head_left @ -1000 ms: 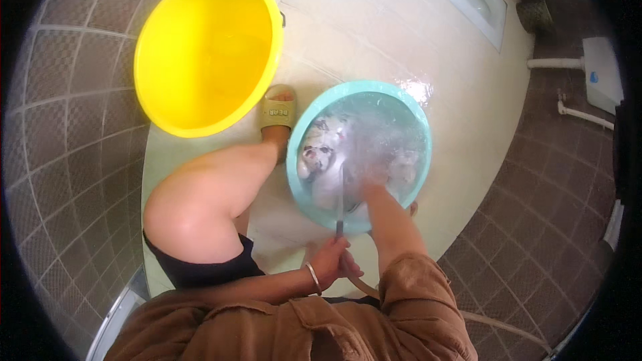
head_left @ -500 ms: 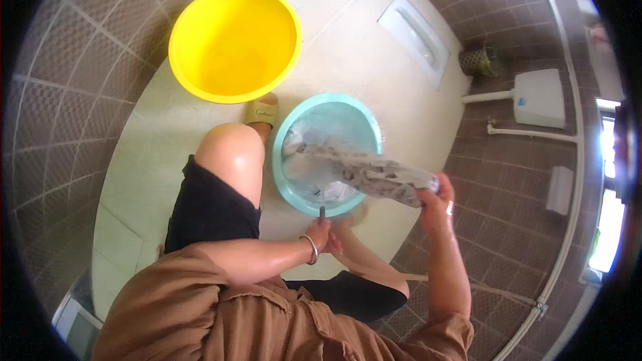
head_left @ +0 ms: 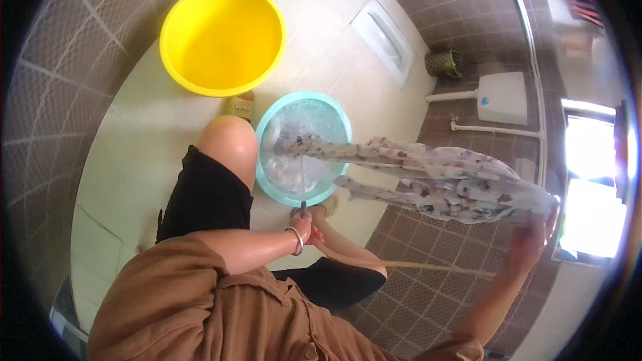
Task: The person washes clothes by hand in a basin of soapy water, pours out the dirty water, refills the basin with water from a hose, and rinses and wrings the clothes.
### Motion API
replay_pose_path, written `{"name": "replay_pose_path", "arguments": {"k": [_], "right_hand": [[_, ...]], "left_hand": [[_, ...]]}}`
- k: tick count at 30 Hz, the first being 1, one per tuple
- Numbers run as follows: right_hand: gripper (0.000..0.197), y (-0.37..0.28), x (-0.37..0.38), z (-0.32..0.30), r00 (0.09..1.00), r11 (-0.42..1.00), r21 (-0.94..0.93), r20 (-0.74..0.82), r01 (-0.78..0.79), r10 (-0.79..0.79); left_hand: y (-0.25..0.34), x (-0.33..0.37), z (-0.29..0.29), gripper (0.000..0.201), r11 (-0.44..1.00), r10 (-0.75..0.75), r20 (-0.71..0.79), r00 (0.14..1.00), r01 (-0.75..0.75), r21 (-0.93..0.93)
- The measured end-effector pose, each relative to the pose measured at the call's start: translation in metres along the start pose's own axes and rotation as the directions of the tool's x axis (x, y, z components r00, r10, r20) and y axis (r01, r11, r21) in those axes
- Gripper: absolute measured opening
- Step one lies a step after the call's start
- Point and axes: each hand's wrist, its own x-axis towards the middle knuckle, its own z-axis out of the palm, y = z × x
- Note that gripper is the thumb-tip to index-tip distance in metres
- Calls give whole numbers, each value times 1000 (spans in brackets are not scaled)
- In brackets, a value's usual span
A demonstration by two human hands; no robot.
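Observation:
My right hand [head_left: 535, 237], raised far out to the right, is closed on the upper end of wet, pale printed trousers [head_left: 461, 174]. From there the cloth stretches leftward in two leg-like lengths; one reaches into the light blue basin [head_left: 263, 154], the other ends by its right rim. Close to the basin's near edge, my left hand [head_left: 304, 228] is wrapped round a beige hose [head_left: 414, 265], whose dark nozzle points into the basin. A thin water stream falls among suds and pale cloth lying in it.
A large yellow tub [head_left: 167, 60] stands on the tiled floor, beyond my slippered foot. At the far right are a squat toilet [head_left: 384, 40], a woven wastebasket [head_left: 443, 64] and a white cistern [head_left: 501, 98] with pipes. Tiled walls close in on both sides.
My right hand has risen and moved right, pulling the trousers farther out of the basin so they spread into two lengths. My left hand stays on the hose.

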Motion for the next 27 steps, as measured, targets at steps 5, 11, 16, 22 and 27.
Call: {"name": "replay_pose_path", "arguments": {"k": [5,11,16,22,27], "right_hand": [[51,129,5,52,863,914,-404,443,-49,242],[58,328,-56,195,395,908,-337,892,251,222],[60,407,-104,247,309,649,-456,890,609,335],[50,532,-185,250,275,569,-578,801,585,531],[45,556,-195,249,294,641,-587,807,495,512]], "left_hand": [[8,-24,13,22,997,-54,-60,997,51,-50],[19,-20,16,21,997,-52,-37,998,50,-61],[32,-23,24,21,986,-109,-75,991,99,-133],[40,-28,41,26,988,-135,-112,984,125,-93],[43,-24,49,24,992,-128,-101,987,125,-36]]}}
